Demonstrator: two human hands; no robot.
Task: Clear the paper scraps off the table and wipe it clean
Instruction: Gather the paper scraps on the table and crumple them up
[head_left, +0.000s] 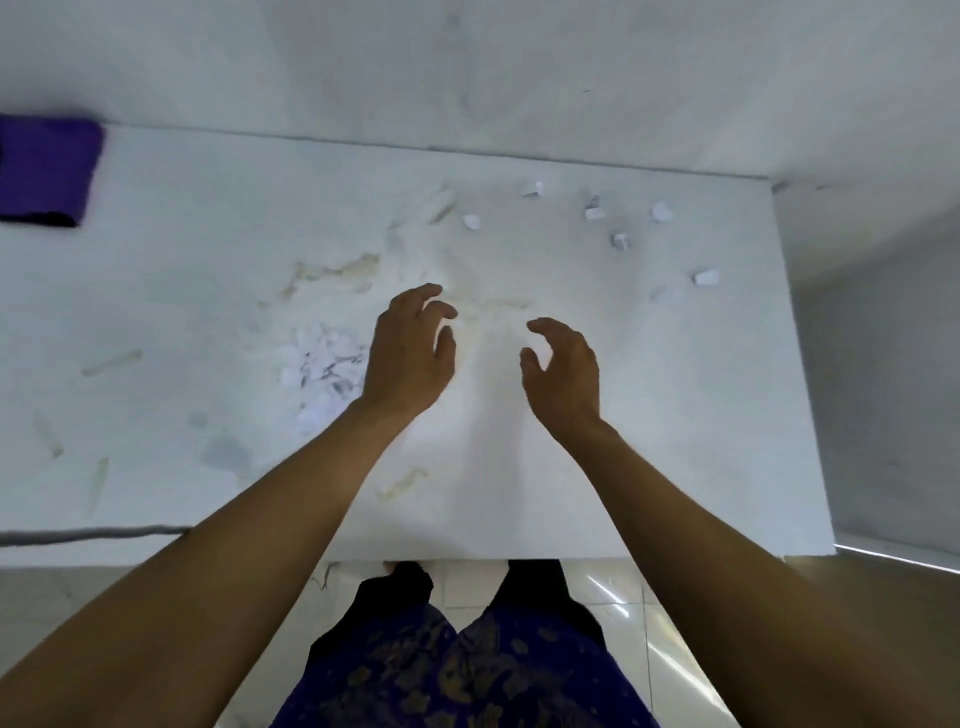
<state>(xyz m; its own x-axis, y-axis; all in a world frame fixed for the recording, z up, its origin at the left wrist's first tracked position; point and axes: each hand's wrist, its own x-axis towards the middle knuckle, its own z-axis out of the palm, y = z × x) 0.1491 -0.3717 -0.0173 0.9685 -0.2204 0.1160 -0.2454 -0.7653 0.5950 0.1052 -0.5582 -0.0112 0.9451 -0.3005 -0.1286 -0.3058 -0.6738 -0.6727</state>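
1. We see both our bare hands above the middle of the white table (675, 415), palms facing each other with a gap between them
2. Our left hand (408, 353) has its fingers loosely curled and spread, holding nothing; whether it touches the surface we cannot tell
3. Our right hand (563, 371) is likewise loosely curled and holds nothing, thumb and fingers apart
4. A heap of paper scraps (324, 369) lies just left of the left hand, toward the middle of the table
5. Loose scraps (621, 228) are scattered near the far right corner, well apart from both hands; one of them (706, 278) lies close to the right edge
6. A purple cloth (44, 171) sits at the far left, against the far edge
7. Yellowish stains (337, 270) mark the surface beyond the heap, with more streaks toward the left and the near edge
8. A grey cable (93, 532) runs along the near edge on the left
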